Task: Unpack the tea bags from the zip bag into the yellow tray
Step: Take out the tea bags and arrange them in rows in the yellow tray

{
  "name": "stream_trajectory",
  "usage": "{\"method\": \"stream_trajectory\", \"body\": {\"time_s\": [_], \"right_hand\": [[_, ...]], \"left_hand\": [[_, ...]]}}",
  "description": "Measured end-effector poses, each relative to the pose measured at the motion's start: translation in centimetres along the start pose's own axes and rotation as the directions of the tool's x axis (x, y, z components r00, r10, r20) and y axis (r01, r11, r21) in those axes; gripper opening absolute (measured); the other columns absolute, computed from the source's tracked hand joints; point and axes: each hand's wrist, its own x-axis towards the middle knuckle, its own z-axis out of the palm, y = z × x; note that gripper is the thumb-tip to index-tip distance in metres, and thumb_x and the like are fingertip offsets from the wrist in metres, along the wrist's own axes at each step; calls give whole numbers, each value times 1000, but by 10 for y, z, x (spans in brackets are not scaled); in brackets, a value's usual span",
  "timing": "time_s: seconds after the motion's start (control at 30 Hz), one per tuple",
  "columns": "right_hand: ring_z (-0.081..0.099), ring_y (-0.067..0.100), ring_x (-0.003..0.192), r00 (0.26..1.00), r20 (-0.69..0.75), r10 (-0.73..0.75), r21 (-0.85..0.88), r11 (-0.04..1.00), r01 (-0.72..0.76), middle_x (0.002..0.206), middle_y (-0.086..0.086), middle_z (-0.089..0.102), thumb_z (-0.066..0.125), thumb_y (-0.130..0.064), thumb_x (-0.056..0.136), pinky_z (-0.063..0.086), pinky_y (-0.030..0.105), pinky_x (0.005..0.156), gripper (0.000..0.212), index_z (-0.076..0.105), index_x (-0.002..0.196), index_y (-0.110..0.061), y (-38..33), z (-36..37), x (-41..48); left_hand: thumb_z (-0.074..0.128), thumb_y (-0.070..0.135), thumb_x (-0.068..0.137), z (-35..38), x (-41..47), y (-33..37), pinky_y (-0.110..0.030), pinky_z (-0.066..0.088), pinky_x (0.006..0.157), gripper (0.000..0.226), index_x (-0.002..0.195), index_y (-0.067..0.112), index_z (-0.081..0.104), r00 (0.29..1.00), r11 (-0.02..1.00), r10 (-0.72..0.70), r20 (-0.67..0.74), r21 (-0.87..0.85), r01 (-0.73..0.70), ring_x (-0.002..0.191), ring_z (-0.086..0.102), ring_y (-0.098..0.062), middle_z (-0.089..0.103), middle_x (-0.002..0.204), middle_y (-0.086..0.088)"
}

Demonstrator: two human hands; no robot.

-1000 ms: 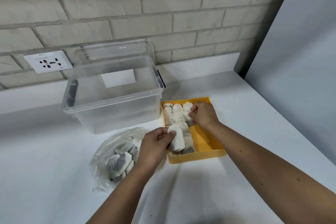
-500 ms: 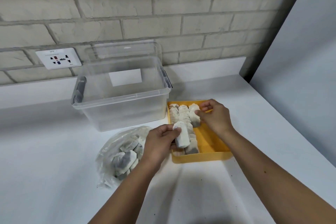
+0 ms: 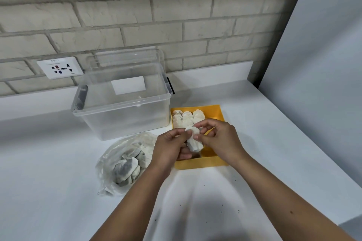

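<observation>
Right now both hands meet over the near half of the yellow tray (image 3: 201, 163), pinching one tea bag (image 3: 194, 140) between them. The left hand (image 3: 168, 147) grips the bag's upper left corner between thumb and forefinger, with its other fingers curled beneath, down toward the tray floor. The right hand (image 3: 220, 141) nips the bag's right edge with thumb and forefinger tips, while its remaining fingers arch loosely above and beyond the bag. The bag hangs tilted between the two sets of fingertips, its lower end pointing down toward the tray's near wall; whether it touches the tray cannot be told.

Just beyond the fingers, at the far end of the tray, more tea bags (image 3: 187, 118) lie packed side by side in rows. To the left of the left hand, touching its wrist side, the zip bag (image 3: 125, 160) lies slumped on the white counter (image 3: 274, 143), with several tea bags showing through its clear plastic. Farther beyond that hand stands a clear plastic bin (image 3: 121, 109), its right wall just beside the tray's far left corner. A wall socket (image 3: 60, 67) sits on the brick wall behind the bin.
</observation>
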Motion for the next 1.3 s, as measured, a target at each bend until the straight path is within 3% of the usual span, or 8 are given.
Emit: {"method": "stream_trajectory", "body": {"time_s": [0.23, 0.5, 0.63, 0.87, 0.97, 1.07, 1.17, 1.3], "right_hand": [[57, 1, 63, 995, -77, -57, 45, 997, 60, 89, -14, 70, 81, -22, 76, 46, 8, 67, 31, 74, 104, -35, 9, 6, -4], [61, 5, 65, 992, -112, -59, 94, 993, 70, 86, -18, 72, 80, -28, 78, 49, 14, 65, 8, 75, 84, -28, 15, 6, 9], [66, 18, 66, 994, -96, 42, 265, 964, -15, 82, -8, 70, 77, -24, 81, 54, 26, 64, 5, 72, 83, -25, 15, 4, 20], [69, 10, 80, 996, 10, 84, 305, 949, -83, 87, -2, 73, 69, -23, 89, 53, 26, 69, 4, 66, 89, -19, 17, 2, 33], [66, 11, 83, 993, -87, 77, 222, 973, -56, 87, -8, 70, 67, -25, 90, 54, 26, 73, 3, 66, 88, -22, 20, -6, 36], [59, 6, 79, 983, -181, 36, -53, 998, -46, 85, -13, 64, 64, -28, 92, 46, 19, 67, 5, 64, 91, -22, 28, -16, 45], [56, 7, 77, 995, -80, 52, -260, 963, -71, 82, -11, 60, 64, -27, 92, 40, 20, 65, 6, 63, 93, -21, 40, -10, 56], [61, 15, 83, 989, 7, 144, -321, 937, -135, 86, -4, 63, 65, -20, 91, 50, 28, 75, 5, 64, 96, -19, 56, 7, 73]], "left_hand": [[68, 24, 93, 0, 1, 1, -31, 61, 60, 15, 95, 10, 73, 996, 991, -83, 30, -99, 86, 54, 69, -19, 74, 73, -5], [68, 26, 93, 4, 12, 0, -37, 63, 75, 21, 105, 10, 73, 990, 986, -112, 90, -114, 122, 83, 76, -29, 78, 98, -14], [68, 25, 92, 4, 16, 1, -32, 63, 76, 25, 111, 9, 70, 982, 976, -124, 141, -163, 147, 83, 77, -24, 77, 101, -14], [72, 17, 89, 6, 26, 0, -25, 62, 64, 23, 107, 3, 69, 989, 979, -133, 65, -144, 141, 77, 77, -23, 77, 96, -17], [69, 13, 92, 5, 27, -1, -26, 62, 62, 17, 104, 2, 68, 993, 986, -116, 17, -118, 117, 70, 77, -21, 77, 88, -18], [65, 10, 94, 1, 27, -1, -26, 60, 60, 11, 102, 1, 67, 998, 996, -65, -13, -64, 64, 65, 76, -19, 78, 79, -12], [65, 10, 95, -3, 28, -3, -25, 59, 58, 9, 99, 2, 67, 999, 1000, -19, -45, 0, 19, 63, 75, -18, 77, 74, -8], [65, 9, 94, -5, 29, -6, -27, 59, 58, 7, 97, 3, 67, 998, 1000, -26, -59, -8, 26, 63, 74, -20, 77, 76, -9]]}}
